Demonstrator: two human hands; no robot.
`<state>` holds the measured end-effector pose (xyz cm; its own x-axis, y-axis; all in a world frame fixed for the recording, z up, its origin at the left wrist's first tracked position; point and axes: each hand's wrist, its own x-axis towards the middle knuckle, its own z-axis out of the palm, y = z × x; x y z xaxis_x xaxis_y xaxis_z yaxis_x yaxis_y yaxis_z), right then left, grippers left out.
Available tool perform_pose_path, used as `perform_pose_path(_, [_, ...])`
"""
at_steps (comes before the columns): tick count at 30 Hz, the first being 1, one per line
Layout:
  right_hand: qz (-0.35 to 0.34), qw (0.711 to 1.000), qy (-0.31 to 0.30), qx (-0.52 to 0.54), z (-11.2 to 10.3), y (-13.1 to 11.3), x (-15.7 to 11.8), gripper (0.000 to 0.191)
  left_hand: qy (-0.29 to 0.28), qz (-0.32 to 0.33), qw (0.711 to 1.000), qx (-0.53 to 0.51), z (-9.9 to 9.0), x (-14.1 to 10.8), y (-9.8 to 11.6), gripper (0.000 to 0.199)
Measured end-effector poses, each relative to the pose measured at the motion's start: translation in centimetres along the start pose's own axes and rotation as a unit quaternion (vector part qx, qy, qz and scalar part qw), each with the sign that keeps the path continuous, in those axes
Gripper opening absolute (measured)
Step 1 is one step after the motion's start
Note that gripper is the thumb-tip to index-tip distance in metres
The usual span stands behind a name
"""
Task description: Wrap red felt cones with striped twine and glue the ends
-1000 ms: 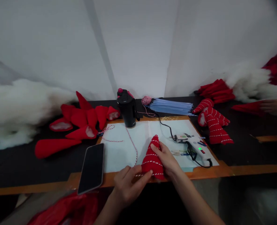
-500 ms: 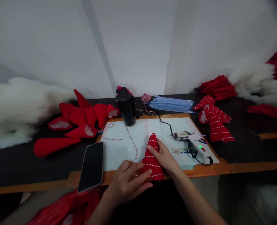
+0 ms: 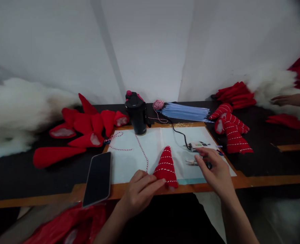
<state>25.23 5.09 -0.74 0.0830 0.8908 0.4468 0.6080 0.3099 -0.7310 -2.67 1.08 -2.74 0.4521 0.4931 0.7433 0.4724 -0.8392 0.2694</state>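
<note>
A red stuffed fabric cone, wound with red-and-white twine, lies tip away from me on the white sheet. Its lower left edge is pinched in my left hand. My right hand is open over the white glue gun, thumb and fingers apart, and hides most of the gun's body. Whether it touches the gun I cannot tell. Small snips lie by my right thumb, partly covered. A loose length of twine runs across the sheet toward my left hand.
Plain red cones and a phone lie left. A black bottle, a twine ball and glue sticks stand behind. Twine-wound cones lie right. Another person's hand rests on white stuffing.
My right hand has let go of the cone and moved right, over the glue gun. My left hand still holds the cone's base. Another person's hand has appeared at the far right.
</note>
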Motion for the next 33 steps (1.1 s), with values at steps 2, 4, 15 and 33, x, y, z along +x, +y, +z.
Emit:
perform_pose_path(2, [-0.002, 0.998, 0.036, -0.051, -0.9, 1.0, 0.1, 0.031, -0.005, 0.003, 1.000, -0.004, -0.1, 0.4, -0.1, 0.038])
perform_pose_path(4, [0.022, 0.984, 0.071, -0.160, -1.5, 2.6, 0.3, 0.040, -0.013, 0.014, 1.000, 0.010, -0.3, 0.9, -0.3, 0.038])
perform_pose_path(15, [0.140, 0.974, 0.100, -0.148, -1.2, 6.6, 0.5, 0.061, -0.034, 0.014, 0.999, 0.037, 0.1, 0.9, -0.5, 0.037])
perform_pose_path(33, [-0.087, 0.984, -0.152, -0.032, -5.3, 1.9, -9.2, 0.032, -0.001, -0.009, 1.000, 0.027, 1.1, 1.5, -0.3, 0.032])
